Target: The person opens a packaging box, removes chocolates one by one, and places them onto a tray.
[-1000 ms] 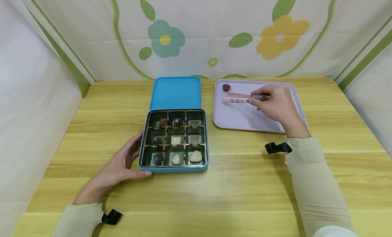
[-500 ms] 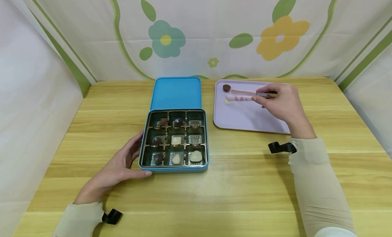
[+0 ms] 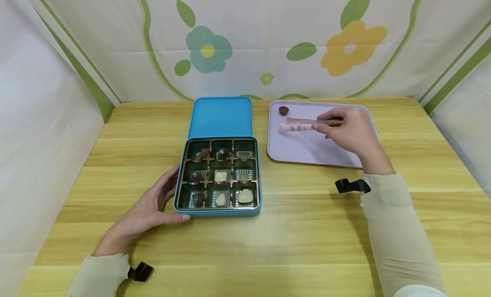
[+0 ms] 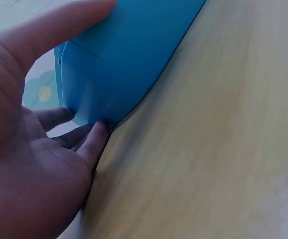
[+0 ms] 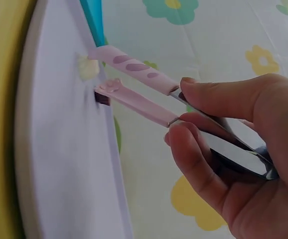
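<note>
A blue tin (image 3: 221,213) with its lid laid back holds a nine-section insert of chocolates. My left hand (image 3: 147,211) holds the tin's near left corner, thumb along the front and fingers against the left side. In the left wrist view, the fingertips touch the tin's wall (image 4: 124,40). Over the lilac tray (image 3: 303,150), my right hand (image 3: 350,131) pinches pink-tipped metal tongs (image 3: 301,127) between thumb and fingers, their arms apart. A white chocolate (image 5: 89,67) lies by the tips; in the head view they hide it. Behind them sits a brown chocolate (image 3: 284,110).
The tin's lid (image 3: 220,117) lies at the back, left of the tray. Dark, brown and white chocolates, such as a white one (image 3: 245,196), occupy most sections; two sections at the right hold none. A flowered cloth (image 3: 245,54) hangs behind the wooden table (image 3: 268,250).
The right hand and tongs shifted right and back, uncovering the white chocolate, then returned left and nearer, so the tips cover it again. The left hand and tin stayed put.
</note>
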The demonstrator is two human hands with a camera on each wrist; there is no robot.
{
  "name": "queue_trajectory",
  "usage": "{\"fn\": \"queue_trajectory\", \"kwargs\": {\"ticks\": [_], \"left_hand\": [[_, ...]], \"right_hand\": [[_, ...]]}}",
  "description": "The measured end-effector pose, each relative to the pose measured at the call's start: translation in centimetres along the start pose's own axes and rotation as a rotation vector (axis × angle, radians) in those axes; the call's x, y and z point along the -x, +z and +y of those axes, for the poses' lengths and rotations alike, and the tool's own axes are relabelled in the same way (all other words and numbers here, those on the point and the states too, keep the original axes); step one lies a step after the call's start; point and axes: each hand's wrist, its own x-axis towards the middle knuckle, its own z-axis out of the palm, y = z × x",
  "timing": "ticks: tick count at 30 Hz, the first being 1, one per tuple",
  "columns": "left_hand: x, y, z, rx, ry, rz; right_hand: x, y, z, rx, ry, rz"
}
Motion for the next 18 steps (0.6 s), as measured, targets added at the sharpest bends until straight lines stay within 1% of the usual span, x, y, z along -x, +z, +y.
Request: {"fn": "queue_trajectory", "kwargs": {"ticks": [2,6,9,14,16,18], "left_hand": [[0.0,0.0,0.0,0.0,0.0,-0.001],[0.1,0.0,-0.1,-0.001,0.0,0.0],[0.0,0.0,-0.1,0.0,0.002,0.0],[-0.1,0.1,0.0,0.005,0.009,-0.004],[-0.1,0.2,0.0,0.004,0.014,-0.008],[-0.1,0.2,0.0,0.0,0.015,-0.009]], "right_hand": [[0.2,-0.3,-0.3,-0.034,0.007,0.006],[0.7,-0.7,-1.1,-0.125,-0.002,-0.028],[1.3,-0.7,-1.9,-0.185,-0.044,-0.058],[3.2,-0.3,-2.9,-0.248,-0.093,-0.133],[4.1,-0.1,-3.1,-0.263,-0.132,-0.168],[4.8,0.1,-3.1,-0.279,-0.203,-0.195]]}}
